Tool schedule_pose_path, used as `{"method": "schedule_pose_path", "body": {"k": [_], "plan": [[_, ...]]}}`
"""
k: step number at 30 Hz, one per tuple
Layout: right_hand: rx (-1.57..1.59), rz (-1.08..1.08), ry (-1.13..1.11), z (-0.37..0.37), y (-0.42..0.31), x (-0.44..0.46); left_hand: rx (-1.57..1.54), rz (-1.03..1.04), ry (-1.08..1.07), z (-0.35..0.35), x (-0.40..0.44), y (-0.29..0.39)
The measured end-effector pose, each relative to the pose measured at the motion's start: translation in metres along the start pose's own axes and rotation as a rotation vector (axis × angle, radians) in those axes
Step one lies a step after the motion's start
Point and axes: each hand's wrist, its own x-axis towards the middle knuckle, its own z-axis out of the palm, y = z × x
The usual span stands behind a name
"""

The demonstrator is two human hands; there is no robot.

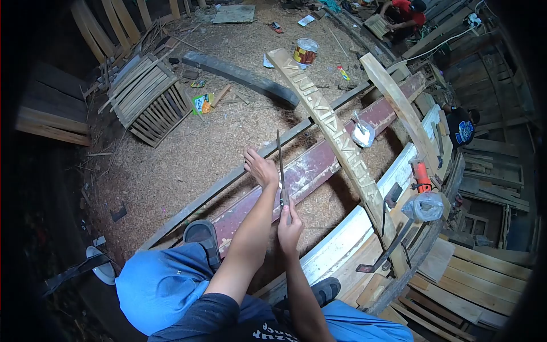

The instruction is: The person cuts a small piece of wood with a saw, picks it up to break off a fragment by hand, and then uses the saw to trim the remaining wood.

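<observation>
My right hand point(289, 229) is closed around the lower end of a long, narrow tool with a dark blade point(281, 159). The blade points away from me; whether it is a file or a knife I cannot tell. Just left of the blade is my left hand point(262, 169), fingers stretched out and slightly bent, over the narrow grey beam. Contact between that hand and the tool is unclear. Beyond them, to the right, a long wooden plank with carved raised letters point(330, 126) lies across a dark red beam point(310, 171) and a white-painted beam point(336, 242).
A slatted wooden crate point(151, 105) and a paint can point(306, 52) stand on the shavings-covered floor. A red power tool point(420, 175), plastic bag point(424, 206) and dark hammer-like tool point(384, 256) lie at right. Two other people point(405, 14) work at far right.
</observation>
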Motion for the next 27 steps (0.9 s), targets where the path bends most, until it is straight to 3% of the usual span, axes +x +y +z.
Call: {"method": "schedule_pose_path", "body": {"k": [7, 9, 12, 18, 22, 25, 27], "plan": [[0.019, -0.007, 0.004, -0.009, 0.023, -0.025, 0.032, -0.023, -0.033, 0.014, 0.003, -0.008], [-0.114, -0.111, 0.065, -0.026, 0.032, -0.062, 0.019, -0.021, -0.018, 0.021, 0.001, -0.014], [0.029, -0.05, 0.069, -0.033, 0.026, -0.069, 0.101, -0.104, -0.021, 0.019, -0.001, -0.009], [0.171, 0.05, 0.148, -0.018, 0.024, -0.085, 0.03, -0.051, -0.082, 0.004, 0.001, -0.005], [0.144, 0.034, 0.203, -0.009, 0.029, -0.085, 0.043, -0.014, -0.034, 0.005, 0.002, -0.002], [0.05, 0.066, 0.209, -0.016, 0.02, -0.081, 0.031, -0.108, -0.117, 0.005, 0.002, -0.001], [0.083, -0.04, 0.216, -0.021, -0.007, -0.066, 0.021, 0.018, -0.1, 0.006, 0.0, -0.003]]}}
